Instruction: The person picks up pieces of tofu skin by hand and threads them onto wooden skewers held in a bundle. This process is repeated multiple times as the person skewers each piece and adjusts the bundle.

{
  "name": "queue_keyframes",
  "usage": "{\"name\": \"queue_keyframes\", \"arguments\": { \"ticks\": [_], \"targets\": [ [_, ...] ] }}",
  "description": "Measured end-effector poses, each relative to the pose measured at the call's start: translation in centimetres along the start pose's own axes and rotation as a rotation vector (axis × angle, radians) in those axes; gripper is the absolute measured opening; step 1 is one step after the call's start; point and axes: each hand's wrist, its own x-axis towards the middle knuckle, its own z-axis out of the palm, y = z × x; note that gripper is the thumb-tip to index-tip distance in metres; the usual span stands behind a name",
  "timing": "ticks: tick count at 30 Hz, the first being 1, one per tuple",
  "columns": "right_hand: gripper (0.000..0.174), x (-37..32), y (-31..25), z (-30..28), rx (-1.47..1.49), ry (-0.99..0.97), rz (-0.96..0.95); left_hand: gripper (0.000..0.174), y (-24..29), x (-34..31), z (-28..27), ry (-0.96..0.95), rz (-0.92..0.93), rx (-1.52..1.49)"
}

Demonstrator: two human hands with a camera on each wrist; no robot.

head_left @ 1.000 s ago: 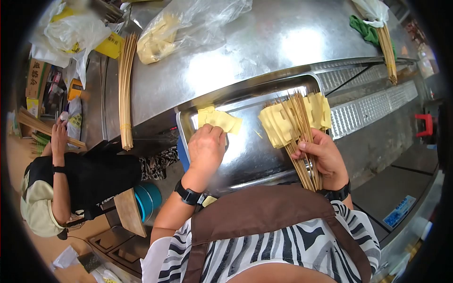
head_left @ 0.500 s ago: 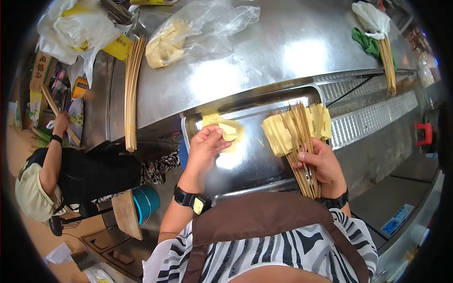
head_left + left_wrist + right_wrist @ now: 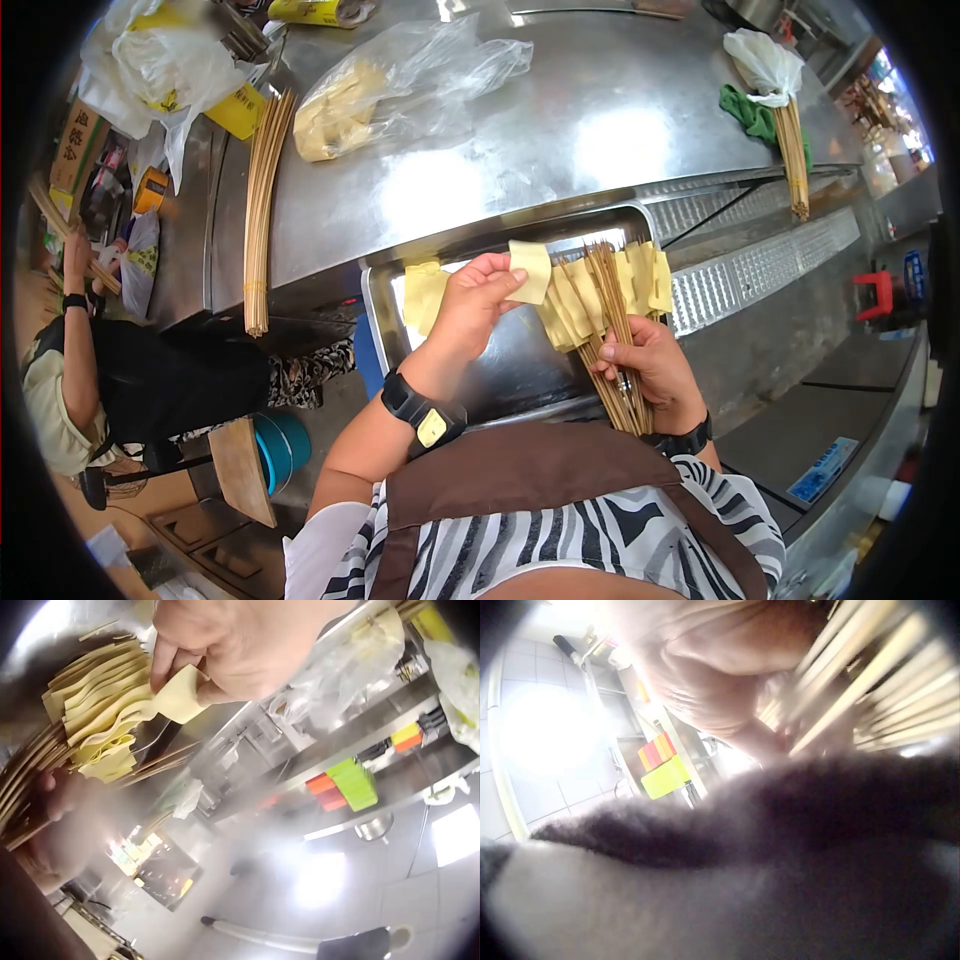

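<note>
Between thumb and fingers, my left hand (image 3: 478, 308) pinches a flat pale-yellow sheet (image 3: 531, 272), perhaps tofu skin. In the left wrist view this sheet (image 3: 181, 695) is right beside a row of folded yellow pieces (image 3: 109, 697). My right hand (image 3: 650, 368) grips a bundle of thin wooden skewers (image 3: 610, 290); several carry folded yellow pieces (image 3: 568, 312) near their upper ends. In the right wrist view, the skewer ends (image 3: 870, 682) fan out past the palm. More yellow sheets (image 3: 424, 296) lie at the left of the metal tray (image 3: 500, 385).
Beyond the tray is a steel counter (image 3: 560, 120) with a plastic bag of yellow sheets (image 3: 345, 110) and a skewer bundle (image 3: 264, 210). A bagged skewer bundle (image 3: 790, 150) lies at right near a green cloth (image 3: 748, 112). Another person (image 3: 130, 370) works at the left.
My left hand has lifted one yellow sheet from those at the tray's left and carried it right, up to the skewers. My right hand keeps its grip on the bundle.
</note>
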Motion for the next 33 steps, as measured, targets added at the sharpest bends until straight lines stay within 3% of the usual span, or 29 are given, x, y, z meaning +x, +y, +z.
{"name": "queue_keyframes", "arguments": {
  "ticks": [1, 3, 6, 13, 15, 22, 33],
  "targets": [
    [0.007, 0.0, -0.1, 0.0, -0.004, 0.005, 0.013, 0.013, -0.2, 0.2, 0.1, -0.005, 0.003, -0.001],
    [0.005, -0.1, -0.2, 0.2, -0.001, 0.000, -0.008, 0.012, -0.3, 0.4, 0.6, -0.027, 0.236, 0.198],
    [0.006, -0.1, -0.2, 0.3, 0.039, 0.016, 0.012, 0.011, 0.8, 0.3, 1.9, 0.025, 0.312, 0.263],
    [0.012, -0.1, -0.2, 0.0, 0.017, -0.026, 0.000, 0.011, 0.1, 1.0, 2.9, 0.051, 0.201, 0.131],
    [0.013, -0.2, -0.2, 0.1, 0.032, -0.021, 0.013, 0.014, -0.2, 1.2, 3.4, 0.070, 0.232, -0.002],
    [0.013, 0.0, -0.2, 0.1, 0.012, -0.004, 0.010, 0.017, -0.5, 1.1, 4.4, -0.017, 0.350, 0.011],
    [0.013, 0.0, -0.1, 0.0, 0.030, -0.012, 0.012, 0.031, -2.9, -0.9, 4.2, -0.122, 0.514, 0.346]
  ]
}}
